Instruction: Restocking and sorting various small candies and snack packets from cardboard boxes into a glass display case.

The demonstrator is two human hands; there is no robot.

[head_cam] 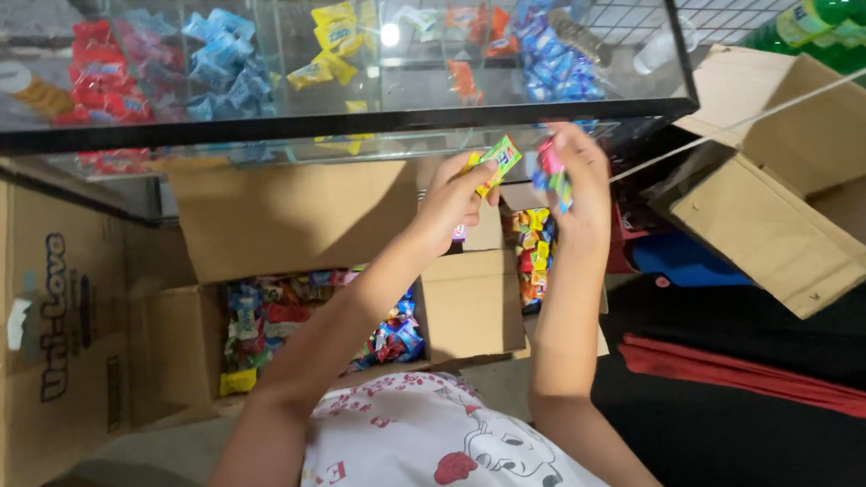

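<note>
Below the glass case, left hand and right hand pinch candy packets

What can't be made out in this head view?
- Right hand: palm faces away, hiding most of the packets it holds.
- Left hand: green packet motion-blurred, print unreadable.
- Open box: forearms cover part of its sweets.
- Green bottles: cut off by the top-right edge.
</note>
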